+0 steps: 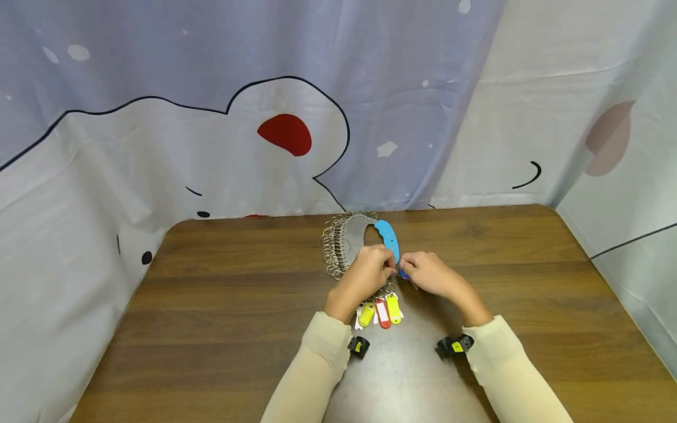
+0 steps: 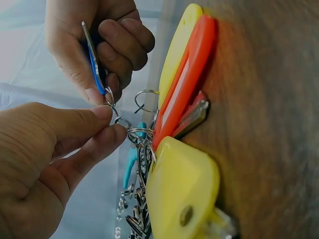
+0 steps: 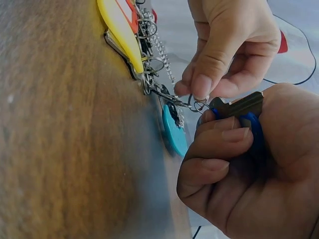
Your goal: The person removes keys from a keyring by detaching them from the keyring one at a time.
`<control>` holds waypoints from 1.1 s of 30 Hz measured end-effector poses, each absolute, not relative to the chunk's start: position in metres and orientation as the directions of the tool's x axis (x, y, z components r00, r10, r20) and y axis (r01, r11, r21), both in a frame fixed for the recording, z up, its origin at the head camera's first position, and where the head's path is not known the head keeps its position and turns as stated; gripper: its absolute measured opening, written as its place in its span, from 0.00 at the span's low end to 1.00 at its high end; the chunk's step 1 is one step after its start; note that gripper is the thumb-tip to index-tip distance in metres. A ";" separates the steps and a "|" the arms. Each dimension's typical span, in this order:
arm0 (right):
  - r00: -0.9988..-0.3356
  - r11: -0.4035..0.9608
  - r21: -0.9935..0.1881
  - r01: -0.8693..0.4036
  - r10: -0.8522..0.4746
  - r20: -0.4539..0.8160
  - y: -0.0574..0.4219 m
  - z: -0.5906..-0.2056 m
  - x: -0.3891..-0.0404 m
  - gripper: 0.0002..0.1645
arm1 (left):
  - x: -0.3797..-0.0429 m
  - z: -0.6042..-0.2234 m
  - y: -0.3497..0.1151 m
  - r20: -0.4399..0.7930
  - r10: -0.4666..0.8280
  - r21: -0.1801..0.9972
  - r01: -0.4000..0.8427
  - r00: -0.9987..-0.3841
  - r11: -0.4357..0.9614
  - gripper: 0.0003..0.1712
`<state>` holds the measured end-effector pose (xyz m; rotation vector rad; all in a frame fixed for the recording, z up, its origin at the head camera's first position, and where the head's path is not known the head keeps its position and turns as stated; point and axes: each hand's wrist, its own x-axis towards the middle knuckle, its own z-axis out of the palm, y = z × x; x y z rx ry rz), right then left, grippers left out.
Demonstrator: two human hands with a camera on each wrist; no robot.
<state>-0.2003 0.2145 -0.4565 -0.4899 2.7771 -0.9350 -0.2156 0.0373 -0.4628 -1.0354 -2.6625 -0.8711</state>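
Note:
My left hand [image 1: 367, 269] pinches a small metal ring [image 2: 110, 95] between thumb and index finger. Close on its right, my right hand [image 1: 431, 274] grips a blue key tag [image 3: 256, 133] with curled fingers. A metal key [image 3: 244, 105] lies alongside that tag, and the ring links to the tag's end. Behind the hands is a curved grey key holder [image 1: 352, 236] with a light blue handle [image 1: 388, 239]; rows of small rings line its outer edge. Below the left hand lie a red key tag [image 1: 382, 313] and two yellow key tags [image 1: 393, 309], with keys partly hidden under them.
The brown wooden table [image 1: 222, 329] extends around the hands on both sides. A patterned curtain [image 1: 174, 153] hangs along its back edge and sides. Each wrist carries a small black camera [image 1: 453, 345] on a strap.

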 end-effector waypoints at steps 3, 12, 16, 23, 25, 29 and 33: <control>-0.937 0.747 -0.620 -0.240 -0.346 -0.054 0.214 -0.456 -0.200 0.20 | -0.216 -0.464 0.037 0.357 0.573 0.453 0.673 -0.738 0.584 0.06; -0.939 0.725 -0.654 -0.217 -0.339 -0.064 0.214 -0.457 -0.202 0.20 | -0.218 -0.468 0.037 0.388 0.562 0.479 0.681 -0.731 0.555 0.06; -0.945 0.717 -0.668 -0.200 -0.320 -0.061 0.218 -0.457 -0.202 0.17 | -0.218 -0.467 0.037 0.378 0.536 0.522 0.652 -0.755 0.551 0.05; -0.950 0.713 -0.671 -0.202 -0.309 -0.042 0.221 -0.454 -0.202 0.14 | -0.218 -0.467 0.038 0.328 0.530 0.558 0.613 -0.782 0.559 0.05; -0.948 0.718 -0.659 -0.223 -0.317 -0.025 0.223 -0.454 -0.202 0.13 | -0.218 -0.467 0.038 0.305 0.533 0.567 0.600 -0.789 0.565 0.05; -0.943 0.725 -0.636 -0.265 -0.333 0.014 0.226 -0.453 -0.203 0.10 | -0.217 -0.467 0.039 0.274 0.532 0.576 0.580 -0.801 0.576 0.06; -0.944 0.719 -0.636 -0.281 -0.327 0.048 0.227 -0.451 -0.204 0.09 | -0.216 -0.467 0.041 0.262 0.538 0.582 0.576 -0.801 0.574 0.07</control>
